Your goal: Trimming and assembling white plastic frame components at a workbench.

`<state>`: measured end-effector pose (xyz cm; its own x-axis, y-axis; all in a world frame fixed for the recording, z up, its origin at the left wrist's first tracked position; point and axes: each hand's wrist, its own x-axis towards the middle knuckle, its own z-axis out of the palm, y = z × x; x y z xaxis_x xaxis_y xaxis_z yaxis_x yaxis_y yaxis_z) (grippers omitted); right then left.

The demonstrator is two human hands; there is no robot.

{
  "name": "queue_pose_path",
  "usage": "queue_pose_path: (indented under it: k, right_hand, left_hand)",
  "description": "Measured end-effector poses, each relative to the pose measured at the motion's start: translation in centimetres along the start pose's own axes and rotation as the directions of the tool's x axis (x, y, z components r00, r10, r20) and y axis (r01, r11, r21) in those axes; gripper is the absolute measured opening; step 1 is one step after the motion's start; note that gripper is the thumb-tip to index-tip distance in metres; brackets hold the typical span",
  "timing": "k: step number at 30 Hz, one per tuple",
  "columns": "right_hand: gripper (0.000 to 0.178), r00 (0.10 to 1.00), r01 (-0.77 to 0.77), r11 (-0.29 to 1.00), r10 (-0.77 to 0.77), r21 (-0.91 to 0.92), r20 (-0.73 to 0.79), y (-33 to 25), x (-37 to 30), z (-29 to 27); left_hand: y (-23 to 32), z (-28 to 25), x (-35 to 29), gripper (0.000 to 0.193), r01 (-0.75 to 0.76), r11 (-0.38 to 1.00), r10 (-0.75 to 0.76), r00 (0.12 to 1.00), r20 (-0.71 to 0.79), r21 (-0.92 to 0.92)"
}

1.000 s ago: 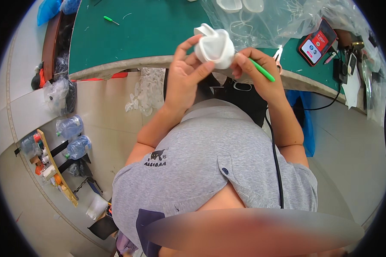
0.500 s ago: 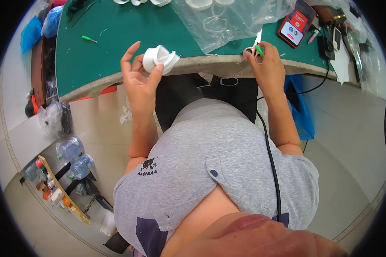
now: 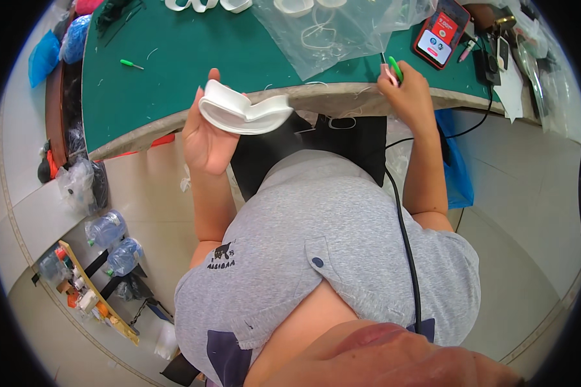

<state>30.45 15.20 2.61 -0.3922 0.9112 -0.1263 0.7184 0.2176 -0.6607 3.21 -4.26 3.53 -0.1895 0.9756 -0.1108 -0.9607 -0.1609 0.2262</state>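
Note:
My left hand (image 3: 206, 138) holds a white curved, moulded piece (image 3: 248, 118) just in front of the table edge. Its V-shaped notch faces away from me, and some of my fingers are hidden behind it. At the right, my right hand (image 3: 412, 93) is closed round a pair of scissors (image 3: 387, 75) with pale pink handles. A bright green handle (image 3: 396, 68) sticks up between the same fingers; what it belongs to is not clear. The scissors' dark tips point away from me over the green tabletop (image 3: 193, 48).
Clear plastic bags (image 3: 323, 39) and white moulded pieces (image 3: 294, 5) lie at the far side. To the right are a phone (image 3: 441, 33) in a red case and a black cable (image 3: 407, 238) running across my chest. A small green-handled tool (image 3: 132, 64) lies at left.
In my left hand the white piece has turned, from end-on to showing its wide notched side, and has come slightly nearer. My right hand has tilted, keeping the scissors and the green handle.

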Motion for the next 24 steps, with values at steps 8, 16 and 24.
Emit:
queue_pose_path:
  k: [8,16,24]
  right_hand:
    - [0.023,0.914,-0.405,0.437,0.186,0.803,0.360,1.8,-1.7,-0.6]
    - [0.030,0.888,-0.460,-0.026,0.018,0.888,0.460,3.7,-4.1,-1.1]
    - [0.029,0.935,-0.101,0.687,-0.183,0.720,0.305,0.3,-6.9,-1.5]
  left_hand:
    - [-5.2,3.0,-1.2,0.080,0.517,0.839,-0.517,0.855,-0.049,0.172]
    - [-4.8,5.1,-1.3,0.057,0.551,0.538,-0.689,0.723,-0.043,0.639]
    - [-5.7,4.0,-1.0,0.038,0.269,0.604,-0.193,0.963,-0.189,0.750]
